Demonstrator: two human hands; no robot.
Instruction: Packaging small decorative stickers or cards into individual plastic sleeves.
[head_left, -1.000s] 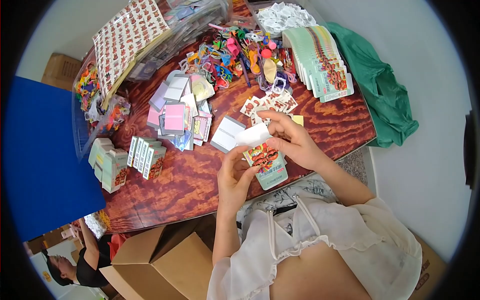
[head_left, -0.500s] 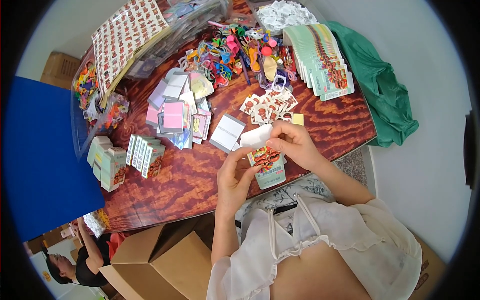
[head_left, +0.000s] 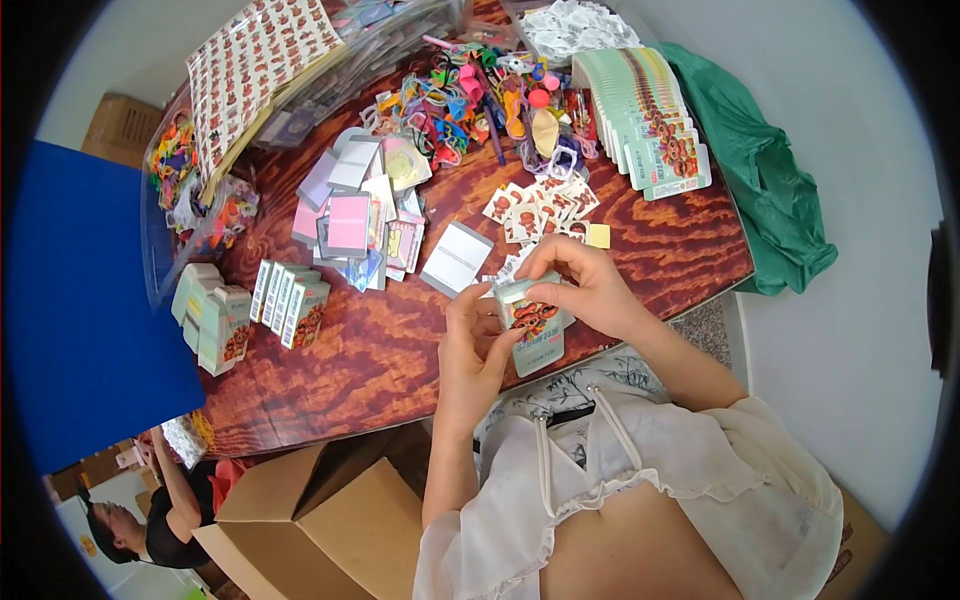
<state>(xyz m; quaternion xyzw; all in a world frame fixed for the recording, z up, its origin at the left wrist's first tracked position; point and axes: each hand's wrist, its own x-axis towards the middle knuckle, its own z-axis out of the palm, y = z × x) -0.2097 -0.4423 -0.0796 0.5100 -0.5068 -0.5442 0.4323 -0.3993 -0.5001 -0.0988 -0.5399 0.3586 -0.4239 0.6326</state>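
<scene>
A small pale green cardboard box [head_left: 540, 350] with a colourful picture is held between my two hands, near the table's front edge. My left hand [head_left: 468, 345] grips its left side, thumb across the front. At the upper end, my right hand [head_left: 582, 288] pinches the flap, which is bent partly down. Just left of the box lies a white and grey flat packet [head_left: 457, 258]. Small picture cards [head_left: 540, 212] are scattered beyond my fingers, beside a yellow square [head_left: 599, 236]. What is inside the box is hidden.
Standing boxes [head_left: 300, 305] are at left, flat packets [head_left: 350, 222] beyond them. Colourful trinkets [head_left: 490, 100] heap at the back. Fanned flat boxes [head_left: 655, 150] lie by a green bag [head_left: 750, 180]. An open carton [head_left: 300, 510] stands below the table edge; another person [head_left: 165, 520] is at lower left.
The box's white flap stood raised half a second ago; now it is bent down toward the box opening. My right fingers have moved slightly lower and left, still at the box's upper end.
</scene>
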